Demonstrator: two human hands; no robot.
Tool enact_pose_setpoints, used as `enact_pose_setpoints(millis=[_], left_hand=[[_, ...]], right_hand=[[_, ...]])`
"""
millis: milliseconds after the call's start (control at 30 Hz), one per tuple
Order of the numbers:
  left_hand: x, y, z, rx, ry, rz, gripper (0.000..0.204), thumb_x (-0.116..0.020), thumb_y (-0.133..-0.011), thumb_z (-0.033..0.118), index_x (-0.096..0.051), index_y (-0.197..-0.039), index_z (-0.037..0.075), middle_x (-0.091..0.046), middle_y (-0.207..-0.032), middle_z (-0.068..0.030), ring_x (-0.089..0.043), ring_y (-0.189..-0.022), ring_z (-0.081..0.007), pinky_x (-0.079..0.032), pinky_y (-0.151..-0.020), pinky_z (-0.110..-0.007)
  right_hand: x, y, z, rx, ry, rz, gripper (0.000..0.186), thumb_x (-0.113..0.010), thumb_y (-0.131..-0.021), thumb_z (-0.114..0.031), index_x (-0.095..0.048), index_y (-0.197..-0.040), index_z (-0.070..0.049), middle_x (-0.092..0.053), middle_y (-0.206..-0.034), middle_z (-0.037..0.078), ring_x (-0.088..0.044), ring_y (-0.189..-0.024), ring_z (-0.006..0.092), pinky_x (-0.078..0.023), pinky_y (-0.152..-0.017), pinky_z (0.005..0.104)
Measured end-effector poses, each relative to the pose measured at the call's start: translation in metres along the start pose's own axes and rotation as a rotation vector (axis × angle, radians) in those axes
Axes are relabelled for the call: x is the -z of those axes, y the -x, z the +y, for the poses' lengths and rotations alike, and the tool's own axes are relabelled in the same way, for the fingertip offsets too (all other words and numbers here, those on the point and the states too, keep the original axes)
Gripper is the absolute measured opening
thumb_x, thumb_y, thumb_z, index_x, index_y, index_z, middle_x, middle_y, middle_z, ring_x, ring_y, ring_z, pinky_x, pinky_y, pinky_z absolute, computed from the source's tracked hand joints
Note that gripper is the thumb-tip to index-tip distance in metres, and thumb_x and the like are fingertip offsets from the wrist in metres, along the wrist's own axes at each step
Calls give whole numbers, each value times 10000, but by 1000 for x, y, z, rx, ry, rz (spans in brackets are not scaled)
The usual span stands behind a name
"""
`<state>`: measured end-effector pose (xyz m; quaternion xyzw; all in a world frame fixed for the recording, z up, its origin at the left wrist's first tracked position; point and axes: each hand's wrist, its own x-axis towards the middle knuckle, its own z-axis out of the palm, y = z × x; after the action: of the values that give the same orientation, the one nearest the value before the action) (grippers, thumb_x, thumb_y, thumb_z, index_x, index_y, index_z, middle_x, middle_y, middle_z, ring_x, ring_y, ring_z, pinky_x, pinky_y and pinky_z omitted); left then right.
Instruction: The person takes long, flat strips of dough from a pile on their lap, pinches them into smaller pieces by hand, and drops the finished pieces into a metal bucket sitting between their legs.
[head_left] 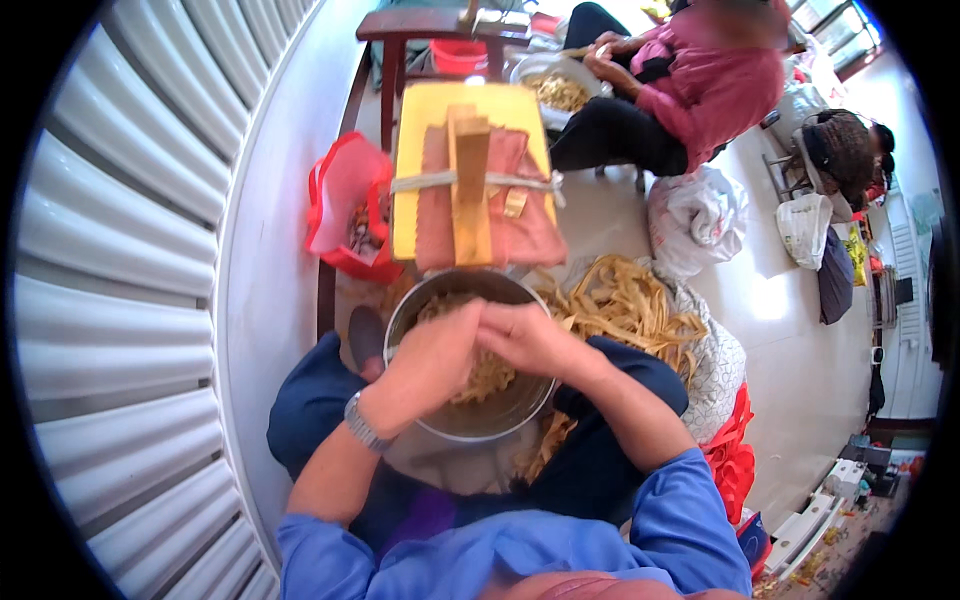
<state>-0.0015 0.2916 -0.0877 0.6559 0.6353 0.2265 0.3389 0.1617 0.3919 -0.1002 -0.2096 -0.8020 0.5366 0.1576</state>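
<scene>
My left hand [432, 352], with a metal watch [366, 422] at its wrist, meets my right hand [528, 338] above a round metal basin [470, 428]. The fingers of both hands are closed and pressed together at the tips. What they pinch, if anything, is hidden and slightly blurred. Small pale tan pieces [487, 381] lie in the basin, which stands between my knees. Just beyond it is a yellow board [422, 110] covered partly by a pinkish cloth [535, 235]. A wooden block [470, 185] sits on the cloth, with a pale strap across it.
Long flat tan strips [630, 305] are heaped right of the basin on a patterned white bag [715, 355]. A red bag [345, 205] stands left of the board by the wall. Across from me a person in pink [715, 85] sits by another basin [555, 90]. A white plastic bag [698, 215] rests nearby.
</scene>
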Motion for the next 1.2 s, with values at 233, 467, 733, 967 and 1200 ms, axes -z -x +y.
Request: enact_pose_setpoints(millis=[233, 467, 733, 967, 1200], left_hand=[[-8, 38, 3, -107, 216, -577, 278, -473, -1036, 292, -551, -1055, 25, -650, -899, -268, -640, -866, -478, -518, -742, -521], [-4, 41, 2, -70, 270, -563, 310, -525, -1013, 311, -624, -945, 25, -653, -805, -244, -650, -779, -451, -523, -711, -487], [3, 54, -22, -82, 320, -609, 373, -579, -1008, 338, -586, -803, 27, -586, -677, -192, -604, -648, -372, -479, -599, -434], [36, 51, -26, -54, 331, -632, 329, -546, -1003, 320, -583, -834, 39, -603, -712, -193, -611, -684, -412, -479, -625, -469], [53, 10, -11, 96, 403, -187, 238, -537, -1029, 263, -597, -1015, 32, -614, -803, -123, -607, -734, -235, -496, -693, -373]], right_hand=[[10, 34, -1, -231, 120, -721, 488, -558, -992, -485, -690, -866, -33, -646, -736, 212, -629, -655, 369, -498, -641, 455], [14, 26, -13, -193, 88, -807, 529, -559, -989, -517, -689, -834, -28, -647, -712, 197, -630, -641, 357, -495, -624, 435], [7, 32, -9, -159, -22, -839, 508, -554, -1007, -491, -623, -796, -34, -604, -706, 185, -609, -674, 375, -478, -640, 441], [18, 40, -10, -71, -47, -732, 455, -544, -1026, -415, -598, -779, -36, -594, -686, 172, -587, -650, 391, -456, -607, 473], [48, 15, -22, -209, 112, -283, 289, -597, -1009, -356, -634, -945, -76, -614, -731, 161, -623, -684, 395, -495, -618, 448]])
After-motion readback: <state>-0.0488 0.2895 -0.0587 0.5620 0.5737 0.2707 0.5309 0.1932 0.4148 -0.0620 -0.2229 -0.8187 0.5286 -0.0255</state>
